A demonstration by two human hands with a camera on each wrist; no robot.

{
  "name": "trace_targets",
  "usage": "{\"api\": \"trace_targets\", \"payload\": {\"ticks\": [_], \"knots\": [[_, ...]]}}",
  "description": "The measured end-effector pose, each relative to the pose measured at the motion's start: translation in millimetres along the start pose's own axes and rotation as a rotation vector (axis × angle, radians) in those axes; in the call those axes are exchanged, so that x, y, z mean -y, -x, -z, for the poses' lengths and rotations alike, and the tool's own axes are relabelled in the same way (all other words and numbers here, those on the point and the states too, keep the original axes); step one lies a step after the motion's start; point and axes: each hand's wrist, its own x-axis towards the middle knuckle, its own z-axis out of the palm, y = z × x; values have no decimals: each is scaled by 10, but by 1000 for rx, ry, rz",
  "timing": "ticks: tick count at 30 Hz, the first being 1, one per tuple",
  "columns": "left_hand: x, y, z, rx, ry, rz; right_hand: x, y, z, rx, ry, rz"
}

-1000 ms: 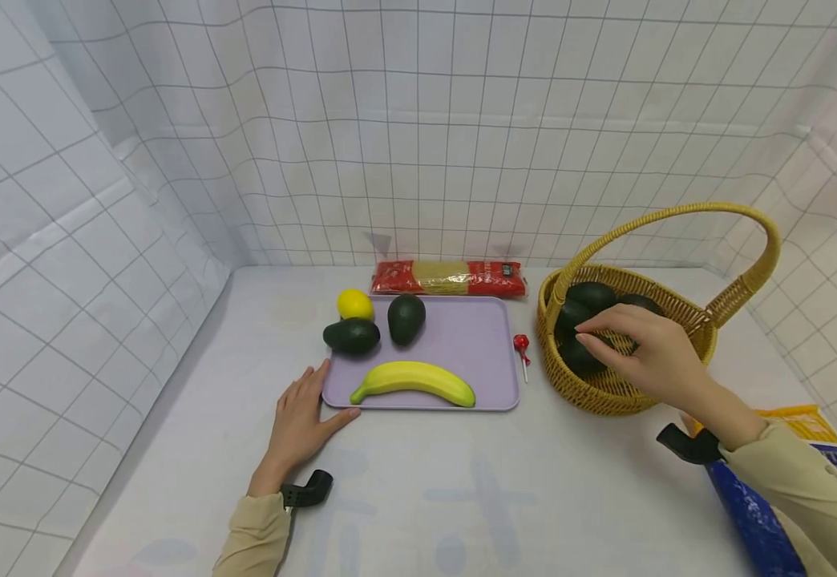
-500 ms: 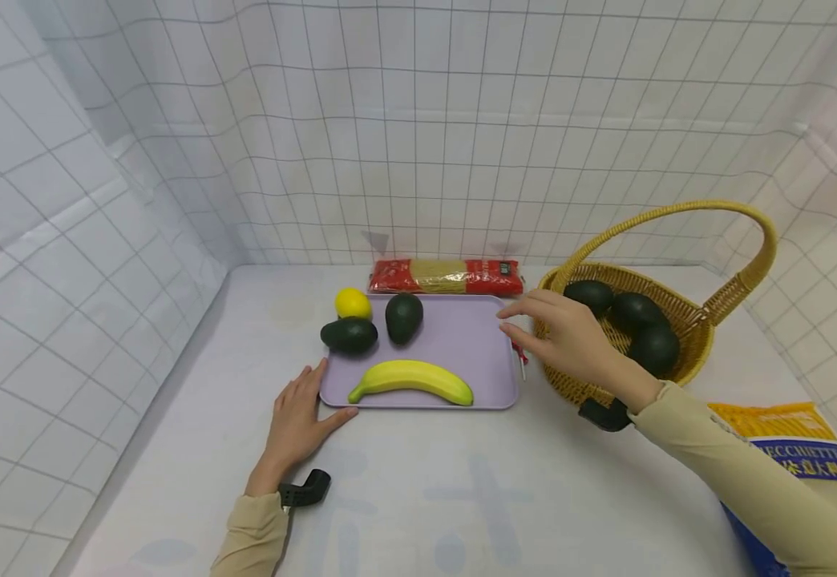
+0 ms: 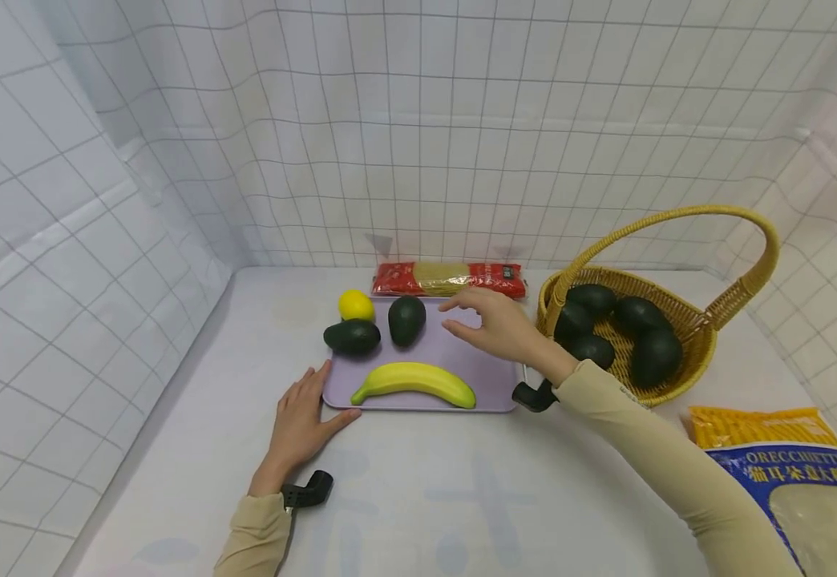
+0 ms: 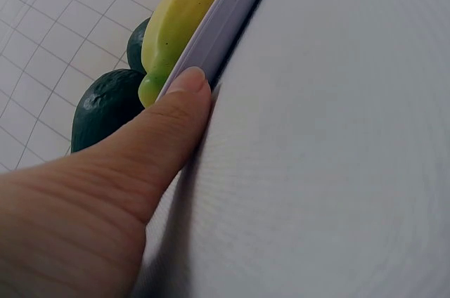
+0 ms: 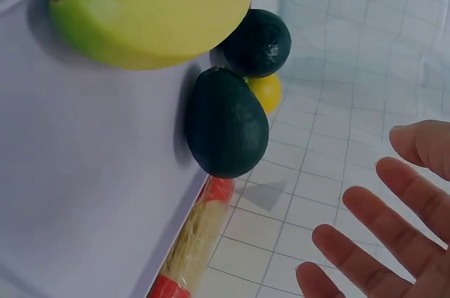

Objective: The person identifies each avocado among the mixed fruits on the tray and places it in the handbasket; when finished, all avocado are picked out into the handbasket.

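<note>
My left hand [image 3: 299,429] rests at the near left corner of a lilac tray [image 3: 492,386], its thumb against the tray's edge in the left wrist view. Over the tray's right half hovers my right hand [image 3: 494,324], fingers apart and holding nothing. Just left of its fingertips stands an avocado [image 3: 407,320]. Another avocado [image 3: 352,336] lies across the tray's left edge, beside a yellow lemon [image 3: 356,306]. Along the tray's near side lies a banana [image 3: 414,383]. To the right, a wicker basket [image 3: 696,365] with a tall handle holds several avocados [image 3: 657,357].
Behind the tray lies a red-ended pack of noodles [image 3: 443,279]. A blue and yellow orecchiette bag [image 3: 786,473] sits at the right front, partly behind the right sleeve. White gridded curtains [image 3: 418,144] close off the back and sides. The right arm mostly hides a lollipop.
My right hand has moved left, from above the basket to over the tray near the upright avocado. The basket's avocados now show more fully. My left hand has stayed put.
</note>
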Motion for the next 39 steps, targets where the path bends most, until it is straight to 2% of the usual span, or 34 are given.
{"api": "trace_targets", "payload": {"ticks": [11, 19, 25, 32, 39], "knots": [[11, -3, -12, 4, 4, 2, -79, -315, -238, 113, -52, -147], [28, -8, -43, 8, -2, 3, -131, -494, -343, 273, -145, -256], [27, -18, -52, 7, -6, 4, -229, -618, -411, 360, -130, -248], [15, -19, -33, 9, -6, 1, -281, -730, -511, 419, -90, -231], [24, -12, -22, 6, -5, 8, -281, -836, -645, 498, -124, -262]]}}
